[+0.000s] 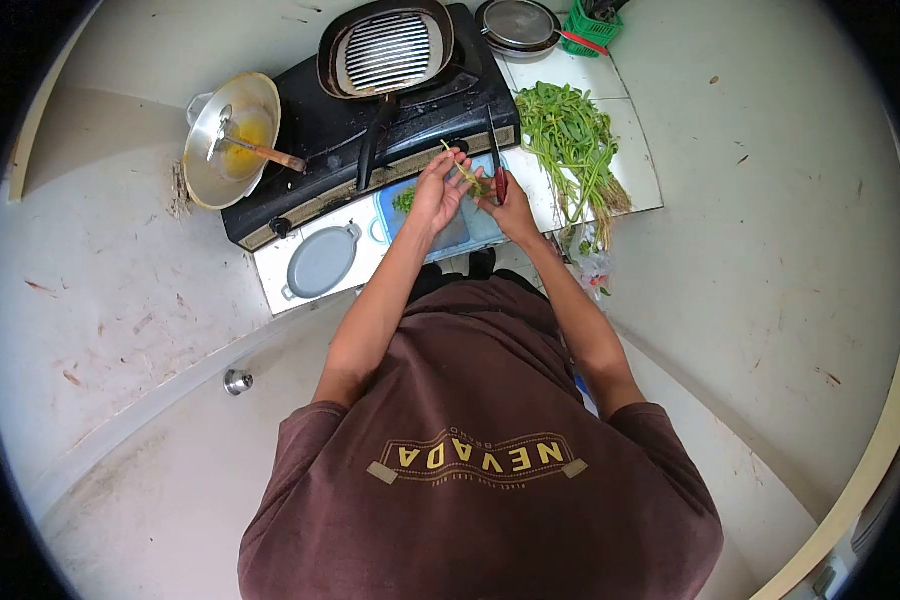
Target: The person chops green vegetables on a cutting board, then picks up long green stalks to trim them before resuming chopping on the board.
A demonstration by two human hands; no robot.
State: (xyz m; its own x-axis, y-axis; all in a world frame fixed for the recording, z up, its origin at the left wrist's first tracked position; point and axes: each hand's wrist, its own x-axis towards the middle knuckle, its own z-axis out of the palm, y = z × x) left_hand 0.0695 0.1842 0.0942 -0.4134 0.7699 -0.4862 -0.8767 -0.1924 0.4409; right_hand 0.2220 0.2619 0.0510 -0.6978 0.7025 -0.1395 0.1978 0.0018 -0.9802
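My left hand (440, 192) pinches a thin green stem (462, 168) above a blue cutting board (488, 222). In my right hand (511, 207) is a knife (496, 150) with a dark red handle, its blade pointing toward the stove; the fingers of that hand also touch the leafy lower part of the stem. A small heap of picked green leaves (404, 200) lies at the board's left side. Right of my hands, a large bunch of leafy greens (570, 135) with roots rests on the white tiles.
Behind the board stands a black gas stove (305, 110) with a grill pan (388, 50). A metal wok (200, 165) holds a wooden-handled ladle. A grey oval plate (322, 262) lies front left; strainers (518, 22) and a green basket (592, 32) are at the back right.
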